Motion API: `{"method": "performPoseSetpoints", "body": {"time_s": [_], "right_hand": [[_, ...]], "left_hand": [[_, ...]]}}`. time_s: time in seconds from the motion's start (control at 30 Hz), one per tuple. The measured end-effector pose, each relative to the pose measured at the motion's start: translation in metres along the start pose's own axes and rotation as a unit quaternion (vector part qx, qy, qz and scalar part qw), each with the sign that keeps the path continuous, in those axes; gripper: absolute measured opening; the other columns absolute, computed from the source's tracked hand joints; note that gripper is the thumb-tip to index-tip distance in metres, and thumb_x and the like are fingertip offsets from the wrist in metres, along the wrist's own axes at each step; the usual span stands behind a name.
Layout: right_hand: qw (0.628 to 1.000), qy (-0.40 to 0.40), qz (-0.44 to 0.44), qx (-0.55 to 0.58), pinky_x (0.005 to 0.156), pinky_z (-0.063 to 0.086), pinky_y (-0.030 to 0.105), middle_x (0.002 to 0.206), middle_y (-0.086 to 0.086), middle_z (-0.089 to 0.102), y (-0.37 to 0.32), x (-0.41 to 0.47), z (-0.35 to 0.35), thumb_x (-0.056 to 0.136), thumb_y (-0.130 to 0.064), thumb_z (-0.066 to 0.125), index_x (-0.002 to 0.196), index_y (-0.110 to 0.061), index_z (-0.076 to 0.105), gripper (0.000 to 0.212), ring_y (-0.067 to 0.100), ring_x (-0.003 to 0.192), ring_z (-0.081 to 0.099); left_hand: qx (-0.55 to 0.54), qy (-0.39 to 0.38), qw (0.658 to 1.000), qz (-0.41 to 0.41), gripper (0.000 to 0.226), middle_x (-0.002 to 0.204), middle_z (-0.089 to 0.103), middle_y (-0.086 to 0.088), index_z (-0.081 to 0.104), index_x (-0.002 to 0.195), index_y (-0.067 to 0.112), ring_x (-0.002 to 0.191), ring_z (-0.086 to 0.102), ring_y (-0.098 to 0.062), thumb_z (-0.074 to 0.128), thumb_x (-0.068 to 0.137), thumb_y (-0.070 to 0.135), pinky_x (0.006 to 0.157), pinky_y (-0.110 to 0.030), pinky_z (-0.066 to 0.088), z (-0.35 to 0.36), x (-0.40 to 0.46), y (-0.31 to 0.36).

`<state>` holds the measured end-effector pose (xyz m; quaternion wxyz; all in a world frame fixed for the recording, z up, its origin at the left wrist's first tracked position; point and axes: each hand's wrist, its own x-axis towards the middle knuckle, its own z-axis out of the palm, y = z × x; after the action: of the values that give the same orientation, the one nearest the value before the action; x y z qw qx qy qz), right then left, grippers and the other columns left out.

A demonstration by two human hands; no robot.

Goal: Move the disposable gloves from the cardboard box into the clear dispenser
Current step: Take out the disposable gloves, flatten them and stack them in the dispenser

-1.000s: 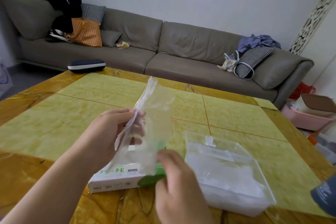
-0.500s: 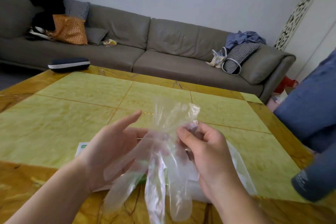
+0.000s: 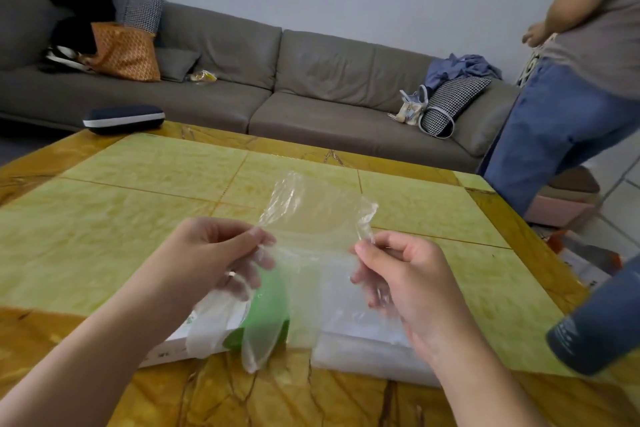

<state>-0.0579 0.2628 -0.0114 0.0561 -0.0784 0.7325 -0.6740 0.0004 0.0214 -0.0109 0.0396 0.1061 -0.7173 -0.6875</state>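
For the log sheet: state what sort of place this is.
Most likely a home living room: a long grey sofa strewn with cushions and bags, and a yellow-green table in front of it.

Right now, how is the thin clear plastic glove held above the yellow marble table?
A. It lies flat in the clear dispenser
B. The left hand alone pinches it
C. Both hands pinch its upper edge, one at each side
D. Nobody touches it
C: the left hand and the right hand each pinch one upper corner of the thin clear plastic glove, which is spread between them.
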Motion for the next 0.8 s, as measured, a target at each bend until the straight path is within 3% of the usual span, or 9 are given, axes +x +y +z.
{"method": "performPoseSetpoints", "body": {"time_s": [0.07,0.17,0.23,0.33,0.43,0.53,0.63,0.73,0.8], "right_hand": [[0.998,-0.046,0.007,-0.028,0.051,0.042,0.034,0.079,0.018,0.076,-0.005,0.0,-0.005,0.098,-0.015,0.07,0.101,0.002,0.071,0.018,0.029,0.057,0.062],[0.994,-0.089,0.003,-0.063,0.065,0.049,0.036,0.092,0.01,0.08,-0.01,0.002,-0.012,0.091,-0.03,0.077,0.114,-0.013,0.07,0.03,0.027,0.078,0.074],[0.987,-0.118,-0.011,-0.107,0.064,0.049,0.029,0.089,0.008,0.08,-0.01,0.002,-0.012,0.086,-0.032,0.081,0.115,-0.017,0.071,0.034,0.022,0.075,0.072],[0.984,-0.131,-0.029,-0.118,0.054,0.045,0.025,0.076,0.012,0.076,-0.003,0.004,-0.012,0.091,-0.011,0.08,0.094,-0.005,0.077,0.007,0.021,0.061,0.063],[0.99,-0.079,-0.03,-0.111,0.048,0.041,0.03,0.072,0.014,0.073,0.001,0.008,-0.023,0.095,-0.006,0.075,0.088,-0.002,0.074,0.008,0.022,0.056,0.058],[0.995,-0.007,-0.029,-0.09,0.045,0.039,0.03,0.07,0.011,0.07,0.001,0.013,-0.04,0.097,-0.007,0.073,0.088,-0.004,0.073,0.009,0.021,0.054,0.055],[0.994,0.095,-0.015,-0.061,0.042,0.038,0.025,0.064,0.008,0.065,0.004,0.021,-0.06,0.099,-0.008,0.069,0.088,-0.003,0.072,0.013,0.018,0.048,0.05],[0.99,0.13,0.018,-0.057,0.039,0.036,0.023,0.06,0.007,0.061,0.011,0.025,-0.072,0.101,-0.007,0.065,0.086,0.0,0.069,0.017,0.015,0.043,0.047],[0.989,0.114,0.031,-0.087,0.039,0.033,0.025,0.058,0.009,0.059,0.017,0.026,-0.072,0.101,-0.006,0.063,0.081,-0.001,0.066,0.021,0.018,0.042,0.045]], "left_hand": [[0.024,-0.001,1.0,0.015,0.019,0.085,0.075,-0.021,0.08,0.096,0.006,0.052,0.058,-0.022,0.064,0.098,0.016,0.048,-0.03,0.053,-0.004,0.0,0.0],[0.072,-0.083,0.994,0.007,0.019,0.083,0.075,-0.02,0.082,0.092,0.011,0.048,0.055,-0.02,0.065,0.098,0.016,0.045,-0.026,0.049,-0.003,-0.003,0.001],[0.11,-0.141,0.984,-0.011,0.018,0.082,0.075,-0.021,0.083,0.092,0.015,0.05,0.056,-0.02,0.067,0.097,0.019,0.047,-0.023,0.048,0.001,-0.005,0.003],[0.149,-0.152,0.977,-0.015,0.014,0.082,0.076,-0.019,0.084,0.09,0.019,0.053,0.059,-0.018,0.072,0.091,0.026,0.052,-0.023,0.049,0.001,-0.005,0.004],[0.128,-0.104,0.986,-0.003,0.014,0.083,0.077,-0.016,0.083,0.09,0.015,0.057,0.062,-0.022,0.073,0.087,0.024,0.053,-0.026,0.053,-0.004,-0.004,0.007],[0.051,0.02,0.998,0.008,0.018,0.085,0.076,-0.019,0.079,0.095,0.006,0.062,0.066,-0.023,0.068,0.091,0.02,0.063,-0.035,0.058,-0.007,-0.001,0.007],[-0.025,0.136,0.989,0.042,0.019,0.088,0.076,-0.015,0.077,0.095,0.009,0.072,0.069,-0.032,0.064,0.098,0.023,0.073,-0.04,0.056,-0.005,0.004,0.005],[0.115,0.209,0.956,0.173,0.01,0.087,0.075,0.01,0.073,0.095,0.027,0.084,0.069,-0.021,0.065,0.099,0.027,0.072,-0.028,0.053,0.013,-0.005,0.009],[0.211,0.183,0.913,0.297,0.01,0.092,0.07,0.017,0.069,0.098,0.033,0.088,0.065,-0.006,0.063,0.097,0.025,0.072,-0.018,0.051,0.036,-0.021,0.025]]}}
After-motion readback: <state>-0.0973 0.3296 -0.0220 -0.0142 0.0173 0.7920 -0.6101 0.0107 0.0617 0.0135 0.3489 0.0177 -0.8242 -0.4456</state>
